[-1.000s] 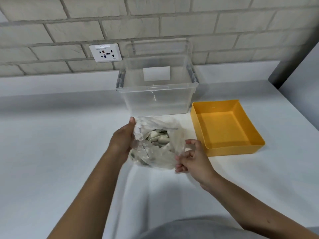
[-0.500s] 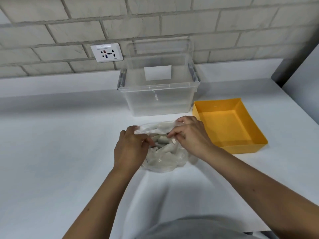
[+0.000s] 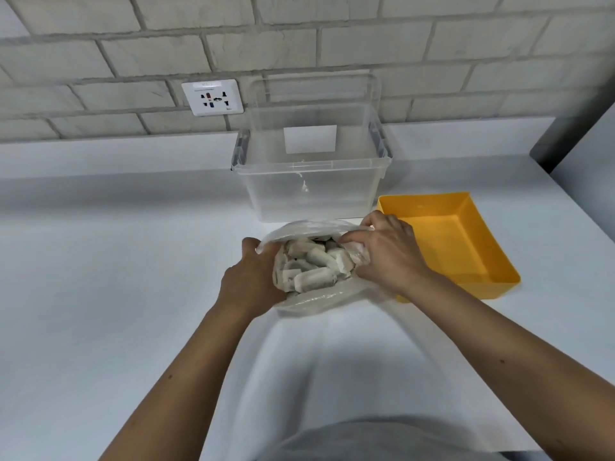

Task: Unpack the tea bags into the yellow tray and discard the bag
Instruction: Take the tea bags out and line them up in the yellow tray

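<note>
Now, left to right: the wall socket [image 3: 213, 98] carried a small strip label, too blurred for me to read. My left hand [image 3: 253, 277] gripped the left edge of the plastic bag [image 3: 309, 299], fingers curled round the film. Half a second earlier both hands had been pinched together at its mouth; they had since drawn apart, so the mouth gaped and the tea bags [image 3: 312, 264] lay exposed, still inside, on the white counter [image 3: 116, 294]. Behind stood the clear storage box [image 3: 309, 191], its white label blank. My right hand [image 3: 389, 254] pinched the bag's right rim. The yellow tray [image 3: 446, 237], just beside it, held nothing yet; I judged unpacking could begin.
</note>
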`<state>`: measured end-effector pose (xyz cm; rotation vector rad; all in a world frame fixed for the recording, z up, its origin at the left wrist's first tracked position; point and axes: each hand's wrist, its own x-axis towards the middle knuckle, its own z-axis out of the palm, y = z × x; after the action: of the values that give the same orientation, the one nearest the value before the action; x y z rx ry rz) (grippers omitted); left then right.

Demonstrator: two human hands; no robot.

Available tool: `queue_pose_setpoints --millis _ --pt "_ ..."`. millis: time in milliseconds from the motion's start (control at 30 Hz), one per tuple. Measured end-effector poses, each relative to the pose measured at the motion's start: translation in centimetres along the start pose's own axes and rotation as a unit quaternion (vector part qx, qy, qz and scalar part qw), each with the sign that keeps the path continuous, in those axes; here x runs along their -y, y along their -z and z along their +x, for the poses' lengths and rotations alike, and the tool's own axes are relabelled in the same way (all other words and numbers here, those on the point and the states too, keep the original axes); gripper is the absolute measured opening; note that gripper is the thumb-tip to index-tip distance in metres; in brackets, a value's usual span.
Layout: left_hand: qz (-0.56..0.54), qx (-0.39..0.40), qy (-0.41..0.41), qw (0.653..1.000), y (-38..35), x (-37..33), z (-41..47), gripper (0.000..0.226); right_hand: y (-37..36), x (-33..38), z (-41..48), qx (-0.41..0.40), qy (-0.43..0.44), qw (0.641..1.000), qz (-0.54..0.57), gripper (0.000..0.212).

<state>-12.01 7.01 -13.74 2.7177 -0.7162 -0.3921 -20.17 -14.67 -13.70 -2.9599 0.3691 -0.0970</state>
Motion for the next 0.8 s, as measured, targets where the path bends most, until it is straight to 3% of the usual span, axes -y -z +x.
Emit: queue_pose_setpoints --millis 100,200,267,367,433,533,600,700,800 --pt "0.019 -0.012 -0.019 1.0 -0.1 0.6 0.6 0.084 -0.3 0.4 0.6 -0.004 0.022 1.0 -0.001 0.056" --pt "0.083 0.003 0.0 0.997 0.0 0.9 1.4 0.084 -0.6 0.7 1.7 0.029 -0.005 0.996 -0.081 0.085" --pt "0.122 0.039 0.023 0.991 0.3 0.9 1.8 0.085 -0.6 0.4 2.5 0.057 -0.029 0.992 -0.11 0.094" --pt "0.129 0.052 -0.001 0.99 0.5 0.3 2.4 0.087 -0.1 0.3 3.3 0.068 -0.028 0.987 -0.14 0.089" --pt "0.076 0.021 -0.029 0.996 0.6 0.2 2.9 0.079 0.2 0.2 3.7 0.043 -0.006 0.993 -0.113 0.073" --pt "-0.107 -0.051 -0.034 0.992 0.6 0.8 3.9 0.048 -0.1 -0.3 3.9 0.054 -0.016 0.997 0.044 0.055" --pt "-0.172 -0.028 -0.023 0.984 -0.2 1.1 4.4 0.047 -0.6 -0.4 4.2 0.092 -0.04 0.988 0.114 0.053" --pt "-0.102 -0.005 0.006 0.995 -1.3 1.6 4.4 0.057 -1.3 -0.6 4.3 0.108 -0.045 0.993 0.023 0.057" --pt "-0.068 -0.063 0.018 0.996 -1.7 1.7 4.1 0.056 -1.6 -0.6 4.1 0.047 -0.017 0.999 0.008 0.063"
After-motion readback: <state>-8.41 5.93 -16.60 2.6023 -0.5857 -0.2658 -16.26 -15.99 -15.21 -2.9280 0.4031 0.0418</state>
